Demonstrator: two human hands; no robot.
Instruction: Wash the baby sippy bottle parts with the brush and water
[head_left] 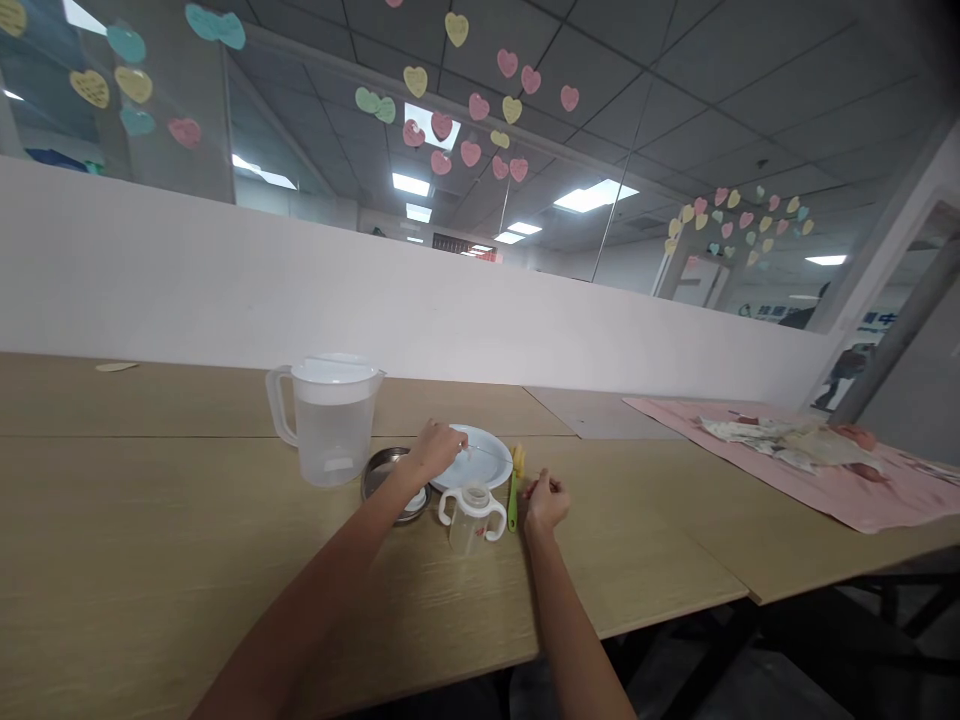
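Note:
My left hand (435, 452) reaches over the left part of a white plate (491, 462), its fingers pinched together near a small pale piece that is too small to name. To the right, my right hand (548, 502) is closed just above the table, with a bit of dark red at its fingers that I cannot identify. Between my forearms stands a clear baby bottle (471, 525) with two white handles and no cap on top. A green-handled brush (513, 500) with a yellow head lies beside the plate. My left forearm partly covers a round metal dish (373, 488) with a white piece in it.
A clear plastic pitcher (336, 430) with a white lid stands at the left, near the metal dish. Far right, a pink cloth (832, 505) carries a doll-like figure and pale clothes (780, 440). Behind the table runs a white wall (480, 325) below glass.

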